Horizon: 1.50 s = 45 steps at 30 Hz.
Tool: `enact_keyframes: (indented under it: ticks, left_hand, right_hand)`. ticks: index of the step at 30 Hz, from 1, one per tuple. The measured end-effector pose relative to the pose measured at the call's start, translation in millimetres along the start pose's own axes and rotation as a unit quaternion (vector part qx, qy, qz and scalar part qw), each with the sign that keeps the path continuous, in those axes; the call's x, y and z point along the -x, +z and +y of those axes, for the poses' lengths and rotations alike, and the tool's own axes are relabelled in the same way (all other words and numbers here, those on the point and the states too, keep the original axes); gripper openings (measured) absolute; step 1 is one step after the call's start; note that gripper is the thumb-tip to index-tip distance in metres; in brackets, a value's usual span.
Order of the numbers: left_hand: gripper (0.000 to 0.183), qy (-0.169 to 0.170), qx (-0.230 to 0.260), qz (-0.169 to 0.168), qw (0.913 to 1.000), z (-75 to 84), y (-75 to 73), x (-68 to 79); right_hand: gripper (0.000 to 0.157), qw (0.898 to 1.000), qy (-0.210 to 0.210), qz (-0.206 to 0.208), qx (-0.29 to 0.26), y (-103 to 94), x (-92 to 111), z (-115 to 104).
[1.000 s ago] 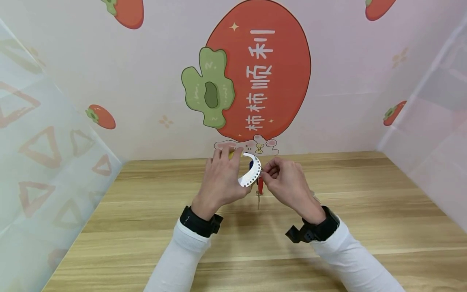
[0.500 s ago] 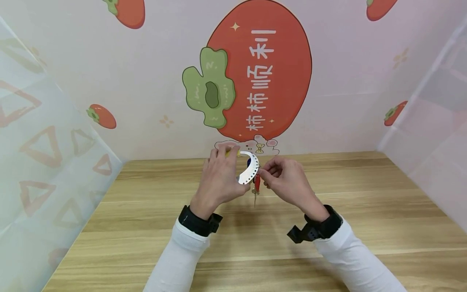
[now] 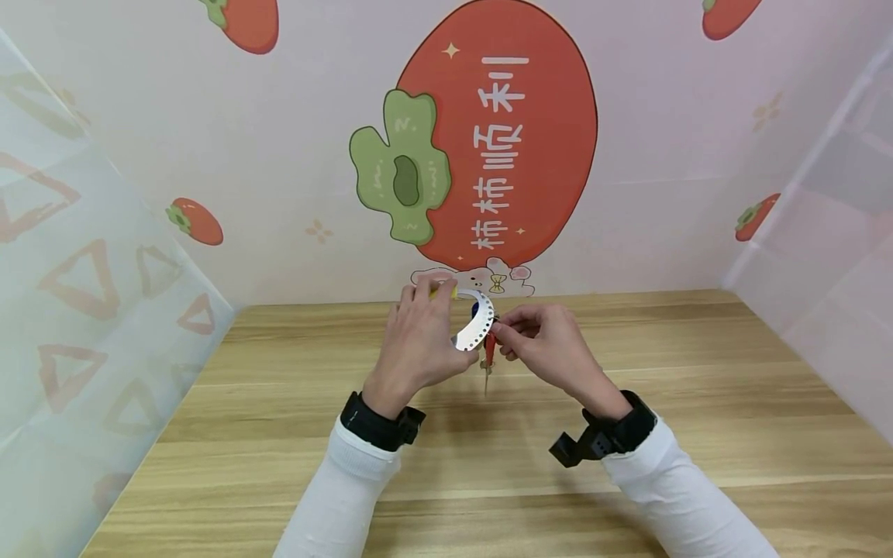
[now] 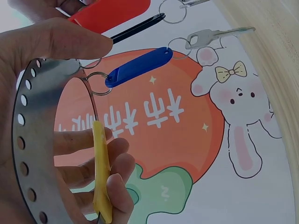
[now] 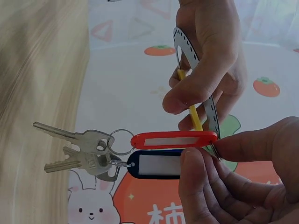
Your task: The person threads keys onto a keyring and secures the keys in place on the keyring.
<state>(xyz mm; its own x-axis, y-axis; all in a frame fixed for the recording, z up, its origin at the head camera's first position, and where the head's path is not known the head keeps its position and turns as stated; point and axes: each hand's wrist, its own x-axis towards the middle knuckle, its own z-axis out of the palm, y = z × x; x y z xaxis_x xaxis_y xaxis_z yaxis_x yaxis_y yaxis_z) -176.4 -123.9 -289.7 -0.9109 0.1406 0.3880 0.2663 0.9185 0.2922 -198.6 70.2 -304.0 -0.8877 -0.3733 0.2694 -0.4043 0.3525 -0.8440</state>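
Note:
My left hand (image 3: 418, 341) grips a large key ring: a curved metal plate (image 4: 35, 140) with a row of holes along its edge, and a wire loop with a yellow sleeve (image 4: 101, 172). A blue key tag (image 4: 140, 67) hangs from the loop by a small split ring, a key (image 4: 203, 38) at its far end. My right hand (image 3: 547, 341) pinches the small ring at the end of a red key tag (image 5: 173, 139), right at the plate's edge. Below it in the right wrist view lies a dark tag (image 5: 154, 164). Keys (image 5: 88, 137) dangle from these tags.
Under the hands is a wood-grain table (image 3: 279, 465). Behind it stands a pale wall sheet (image 3: 314, 155) printed with a big persimmon and a rabbit. Pale side panels (image 3: 91, 310) flank the table. Each wrist wears a black camera strap (image 3: 380, 422).
Both hands shift slightly left with the key ring. The red tag turns from showing its broad side to a narrower edge; the right hand's pinch stays at the plate's edge.

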Motion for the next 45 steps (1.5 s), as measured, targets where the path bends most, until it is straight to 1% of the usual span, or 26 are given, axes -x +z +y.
enact_keyframes:
  ticks: [7,14,19,24,30,35,40,45]
  left_hand:
    - [0.091,0.002,-0.002,-0.006,1.0,-0.5,0.1,-0.6]
    - [0.093,-0.006,0.005,-0.028,0.9996,-0.3,-1.0,-1.2]
    - [0.093,-0.006,0.014,-0.035,0.9993,-1.0,-1.2,-2.1]
    - [0.09,0.001,0.043,-0.041,0.9982,-3.0,-2.1,-3.0]
    - [0.088,0.0,0.076,-0.054,0.9957,-4.2,-4.7,-3.5]
    - [0.089,-0.01,0.096,-0.073,0.9926,-5.4,-5.6,-3.4]
    - [0.087,-0.027,0.124,-0.096,0.9873,-5.1,-6.7,-2.5]
    - [0.083,-0.033,0.144,-0.104,0.9835,-4.3,-7.3,-2.1]
  right_hand:
    - [0.011,1.0,-0.002,0.013,0.012,-1.2,-0.5,0.5]
    - [0.014,1.0,-0.004,0.011,0.012,-3.0,-1.5,1.1]
    - [0.017,1.0,-0.008,0.006,0.02,-5.3,-2.6,1.0]
    - [0.018,1.0,0.003,-0.021,0.0,-11.0,-5.0,3.6]
    - [0.022,0.998,0.027,-0.05,-0.027,-16.9,-7.3,7.1]
    - [0.026,0.997,0.031,-0.059,-0.036,-18.8,-8.4,8.2]
    - [0.03,0.996,0.04,-0.065,-0.047,-20.5,-7.3,6.3]
    - [0.03,0.995,0.043,-0.069,-0.057,-21.0,-5.9,4.1]
